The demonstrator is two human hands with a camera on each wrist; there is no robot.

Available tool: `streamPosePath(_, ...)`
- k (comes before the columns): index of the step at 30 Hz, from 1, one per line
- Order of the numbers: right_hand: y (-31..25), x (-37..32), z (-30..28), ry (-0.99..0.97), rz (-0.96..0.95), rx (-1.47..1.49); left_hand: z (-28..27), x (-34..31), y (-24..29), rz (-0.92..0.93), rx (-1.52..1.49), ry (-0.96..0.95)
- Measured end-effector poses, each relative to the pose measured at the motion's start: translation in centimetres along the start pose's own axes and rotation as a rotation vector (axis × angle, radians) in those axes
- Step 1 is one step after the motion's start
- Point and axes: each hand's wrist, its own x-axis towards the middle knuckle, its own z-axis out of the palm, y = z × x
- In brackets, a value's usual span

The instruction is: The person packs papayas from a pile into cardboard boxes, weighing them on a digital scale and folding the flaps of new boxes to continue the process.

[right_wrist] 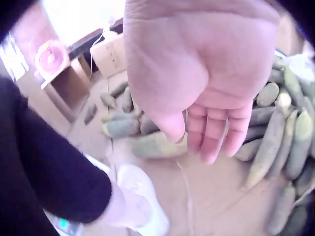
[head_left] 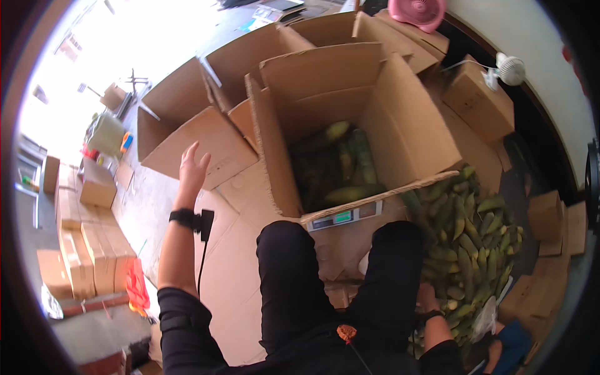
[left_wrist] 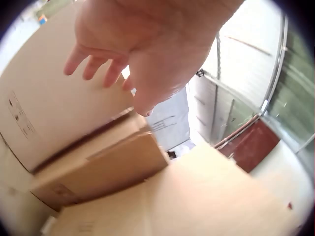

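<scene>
My left hand [head_left: 194,167] is raised beside the open cardboard box on the left, fingers spread, holding nothing. In the left wrist view its fingers hang loosely in front of a carton wall. Low by my right knee, my right hand [head_left: 427,299] is at the edge of a heap of long green vegetables [head_left: 470,240]. The right wrist view shows that palm [right_wrist: 202,73] with fingers extended downward over the vegetables and nothing gripped. Between my knees and the other boxes, a large open cardboard box [head_left: 412,112] stands on a scale [head_left: 369,211], with several green vegetables [head_left: 356,194] on its bottom.
More open boxes [head_left: 169,125] stand behind and left of the large one. A pink fan [head_left: 417,12] and a small white fan [head_left: 511,69] are at the back right. Stacked cartons [head_left: 94,244] line the left side. Another person's arm [head_left: 494,356] shows at the lower right.
</scene>
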Motion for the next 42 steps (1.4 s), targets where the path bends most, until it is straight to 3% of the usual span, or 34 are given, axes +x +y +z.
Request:
streamPosePath(1, 0.3, 1.1, -0.5, -0.001, 0.160, 0.370, -0.5, -0.4, 2.6, 0.032, -0.012, -0.007)
streamPosePath(2, 0.3, 1.8, -1.3, 0.000, 0.314, 0.744, -2.2, -1.5, 7.0, -0.145, -0.308, -0.104)
streamPosePath(3, -1.5, 2.4, -3.1, 0.058, 0.299, 0.808, -3.5, -2.3, 10.9, -0.323, -0.596, -0.213)
streamPosePath(5, -6.2, 4.2, -8.1, 0.088, 0.272, 0.938, -4.5, -3.3, 15.5, -0.251, -0.689, -0.260)
streamPosePath(7, -11.8, 5.7, -13.1, 0.199, 0.145, 0.990, -4.9, -3.9, 19.3, -0.187, -0.773, -0.284)
streamPosePath(11, -21.6, 7.2, -22.4, 0.257, -0.196, 0.956, -4.8, -4.0, 23.9, -0.019, -0.654, -0.431)
streamPosePath(14, -28.3, 7.1, -27.4, 0.233, -0.300, 0.928, -4.2, -3.5, 24.6, -0.135, -0.370, -0.519)
streamPosePath(15, -30.3, 6.9, -28.6, 0.192, -0.321, 0.780, -4.3, -3.4, 24.9, -0.208, -0.299, -0.529)
streamPosePath(17, -32.9, 7.6, -29.6, 0.144, -0.356, 0.635, -4.7, -3.3, 24.7, -0.287, -0.224, -0.522)
streamPosePath(19, -34.9, 8.7, -29.9, 0.071, -0.368, 0.243, -5.0, -3.3, 23.8, -0.304, -0.222, -0.565)
streamPosePath(21, -36.3, 9.6, -29.3, 0.089, -0.346, 0.147, -5.6, -3.7, 22.8, -0.300, -0.245, -0.565)
streamPosePath(23, -37.1, 10.8, -28.4, 0.230, -0.328, -0.275, -6.1, -4.1, 21.8, -0.302, -0.290, -0.615)
streamPosePath(28, -40.0, 8.5, -26.5, 0.219, -0.294, -0.467, -4.7, -5.8, 17.1, -0.270, -0.650, -0.504)
streamPosePath(30, -40.4, 7.3, -26.0, 0.301, -0.370, -0.457, -4.8, -6.2, 16.5, -0.280, -0.657, -0.465)
streamPosePath(33, -43.0, 4.1, -26.6, 0.217, -0.385, -0.347, -6.1, -6.9, 15.1, -0.244, -0.622, -0.441)
streamPosePath(35, -45.1, 3.2, -26.0, 0.202, -0.457, -0.394, -7.9, -7.9, 12.7, -0.197, -0.554, -0.467)
streamPosePath(36, -46.4, 2.7, -25.4, 0.185, -0.527, -0.436, -7.7, -8.9, 9.6, -0.016, -0.576, -0.463)
streamPosePath(37, -47.6, 2.3, -24.6, 0.183, -0.540, -0.427, -8.9, -10.3, 9.2, -0.299, -0.703, -0.418)
streamPosePath(42, -54.6, -0.9, -18.5, 0.159, -0.811, -0.559, -15.7, -20.8, 3.7, -0.523, -0.747, -0.258)
